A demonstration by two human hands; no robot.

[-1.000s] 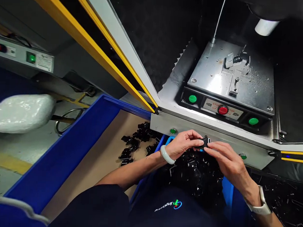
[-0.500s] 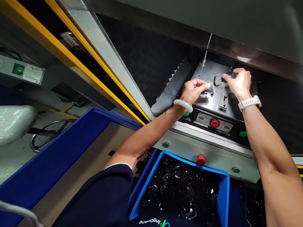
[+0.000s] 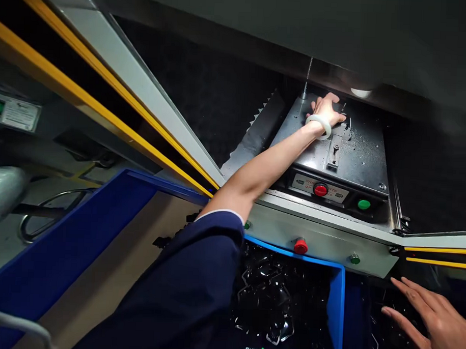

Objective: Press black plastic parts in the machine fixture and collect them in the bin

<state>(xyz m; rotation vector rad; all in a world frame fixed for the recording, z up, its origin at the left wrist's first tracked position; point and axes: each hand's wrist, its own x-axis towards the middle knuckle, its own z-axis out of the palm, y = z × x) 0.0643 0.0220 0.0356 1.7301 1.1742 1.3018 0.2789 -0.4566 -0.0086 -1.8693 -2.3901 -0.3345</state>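
Observation:
My left hand (image 3: 325, 110), with a pale bangle (image 3: 319, 125) at its wrist, reaches over the back part of a metal machine plate (image 3: 355, 163). Its fingers curl down around something on the fixture; hand and wrist hide what lies under them. Just in front of that hand is a small slotted metal block (image 3: 334, 151) fixed to the plate. At the lower right my right hand (image 3: 436, 316) is open, fingers stretched out and thumb apart, with nothing visible in it. It hovers over or beside a heap of glossy black parts (image 3: 396, 322).
A blue bin (image 3: 337, 310) of shiny black pieces (image 3: 270, 293) stands before me. Above it, a grey panel (image 3: 326, 244) carries a red button (image 3: 301, 246) and green buttons. Another red button (image 3: 320, 190) sits on the plate's front. Yellow-edged frame bars (image 3: 105, 114) slant at left.
My right hand has left the fixture and moved down to the lower right, opening. My left hand has shifted farther back over the fixture, covering the pieces there. The view has shifted slightly.

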